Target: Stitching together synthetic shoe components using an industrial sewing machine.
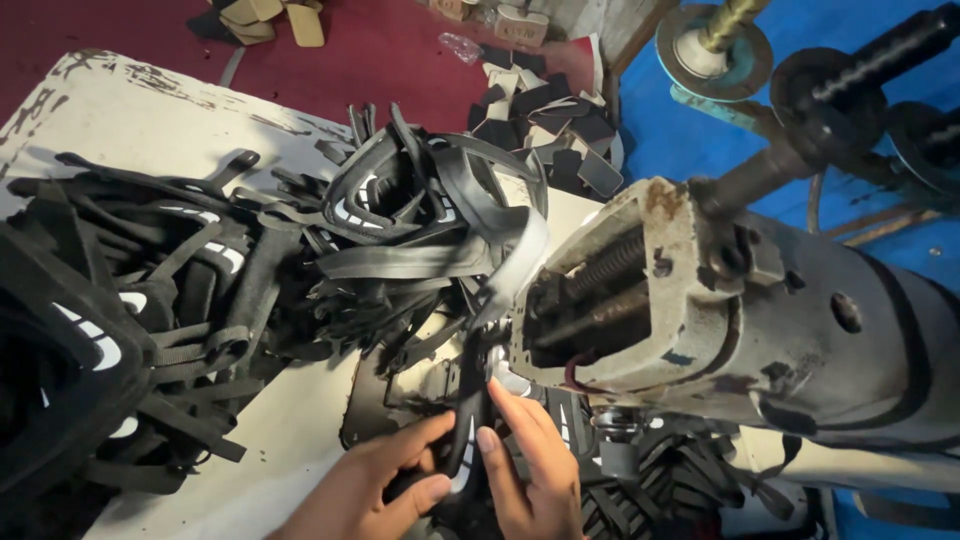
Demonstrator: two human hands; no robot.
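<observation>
Left hand: your left hand (375, 480) comes up from the lower edge, fingers curled shut around the lower part of a black strap piece (468, 425), thumb lying along its near side.
Right hand: your right hand (530, 465) sits just right of the left, palm turned toward it, fingertips pinching the same strap piece from the other side; both hands touch it.
Strap piece: it stands between your two hands, long axis close to upright, upper end pointing away from you toward the machine head, lower end showing a white curved mark beside your left thumb.
Machine head: a worn cream-grey sewing machine (700, 300) rises just above and right of your right hand, its open end with springs and rods facing the strap's top.
Strap heap: a big tangle of black straps (300, 260) with white curved marks spreads up and left of your left hand across the pale worktop (130, 120).
Cut pieces: a small pile of flat black and tan pieces (550, 120) lies well beyond your hands; tan boxy shapes (520, 25) sit farther off on the red floor, their marks too small to tell.
</observation>
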